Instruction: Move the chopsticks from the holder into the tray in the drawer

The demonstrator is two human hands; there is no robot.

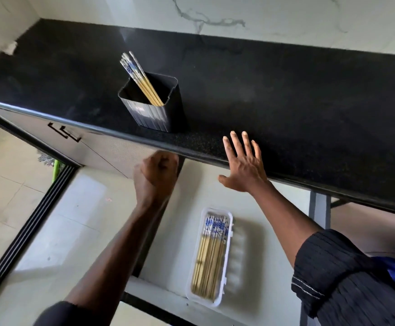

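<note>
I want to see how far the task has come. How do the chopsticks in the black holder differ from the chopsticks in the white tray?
The chopsticks in the holder stand leaning, patterned ends up; the chopsticks in the tray lie flat, side by side. Those in the holder are few; those in the tray are many. The holder stands on the black counter; the tray lies below, in the open drawer. Both groups have pale shafts and blue-and-white ends.

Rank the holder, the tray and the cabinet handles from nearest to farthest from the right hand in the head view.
From the right hand, flat on the counter edge:
1. Tray, below it in the open drawer.
2. Holder, up-left on the counter; too close to the tray to rank firmly.
3. Cabinet handles, far left under the counter.
</note>
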